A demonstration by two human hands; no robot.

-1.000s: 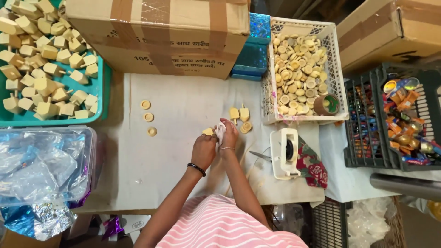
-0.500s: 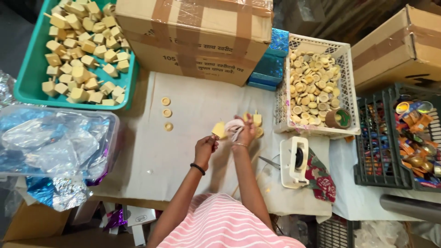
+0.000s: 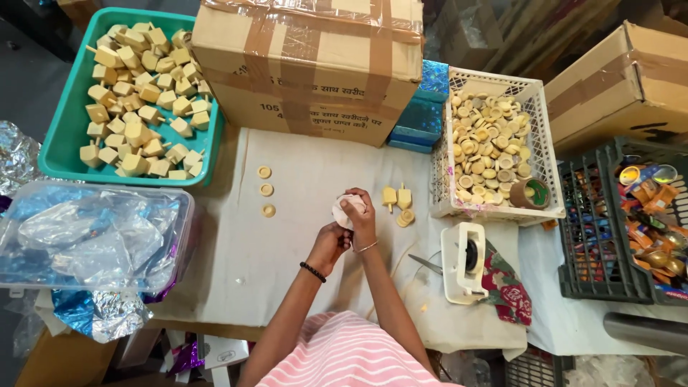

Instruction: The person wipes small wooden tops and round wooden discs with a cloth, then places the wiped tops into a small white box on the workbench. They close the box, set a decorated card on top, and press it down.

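Nearest the camera, a pink striped garment [image 3: 344, 358] is seen, with both forearms reaching out over a worktop [image 3: 236, 265] covered in pale cloth. The left hand [image 3: 328, 245], a dark bead bracelet on its wrist, is closed in a narrow grip at the lower edge of a small pale piece [image 3: 341, 209] held above the cloth. The right hand [image 3: 360, 217], a thin bangle on its wrist, is curled over the same piece from above, so that most of it is hidden; whether it is a wrapper or a moulded part cannot be told.

Just to the right, a white tape dispenser [image 3: 464, 261] is set on a red patterned cloth [image 3: 506, 287], with scissors [image 3: 427, 264] beside it. To the left, a clear lidded tub of silver and blue foil [image 3: 93, 229] is placed at the worktop's edge.

Beyond the hands, two upright tan tops [image 3: 396, 196] and some flat discs are stood close by, and three loose caps [image 3: 266, 190] are lined up on the cloth. Farther back, a white basket of caps [image 3: 491, 147], a teal tray of tan blocks [image 3: 136, 107] and a taped cardboard box [image 3: 308, 64] are ranged.

A slip is judged the main risk: with so little of the piece pinched, it could be dropped and rolled off. The upright tops, being close to the right wrist, could be knocked over.
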